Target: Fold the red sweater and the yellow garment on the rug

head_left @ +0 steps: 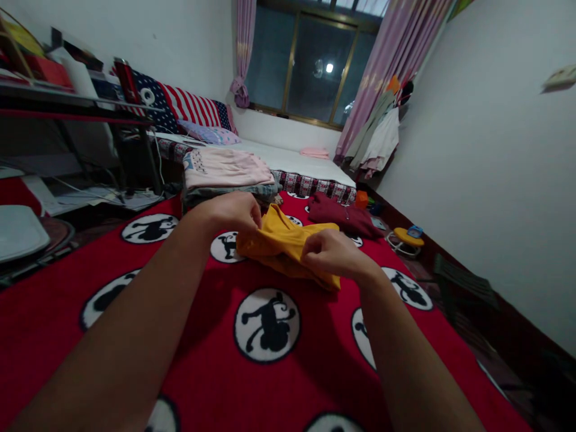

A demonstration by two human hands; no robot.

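Note:
A yellow garment, partly folded and rumpled, lies on the red blanket with its round dark-figure prints. My left hand pinches the garment's upper left edge. Toward its right side, my right hand is closed on the cloth. The fingertips of both hands are partly hidden, and the garment's exact kind cannot be made out. Behind my left hand stands a stack of folded clothes, with a pale pink printed top uppermost and denim under it. A dark red garment lies beyond my right hand.
At the left is a desk with a dark red flask and other items. A bed stretches below the window. Clothes hang by the curtain. A yellow stool stands on the floor at the right.

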